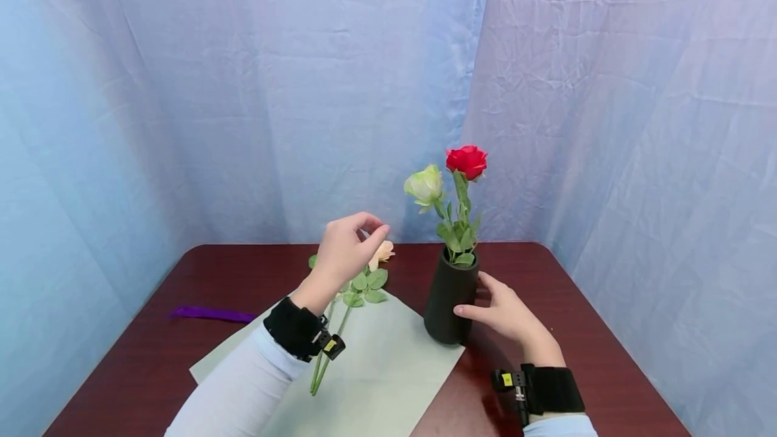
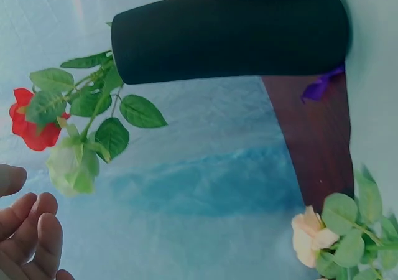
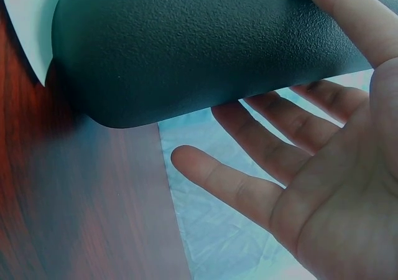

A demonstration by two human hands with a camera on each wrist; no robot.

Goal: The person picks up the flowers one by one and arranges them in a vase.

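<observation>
A black vase (image 1: 448,305) stands upright on the right part of the pale green sheet. A red rose (image 1: 467,162) and a greenish-white rose (image 1: 425,185) rise from its mouth. My right hand (image 1: 508,312) holds the vase from the right, thumb on the near side; in the right wrist view, some fingers (image 3: 267,121) pass behind it and the little finger stands off it. My left hand (image 1: 348,248) is raised left of the vase, fingers loosely bent, with nothing in them. Below it, a peach rose (image 1: 381,254) and green stems lie on the sheet, partly hidden by the left arm.
The pale sheet (image 1: 388,369) covers the middle of the dark red-brown table (image 1: 583,329). A purple ribbon (image 1: 212,314) lies at the left, its right end reaching the sheet. Light blue cloth (image 1: 303,86) hangs behind and at both sides of the table.
</observation>
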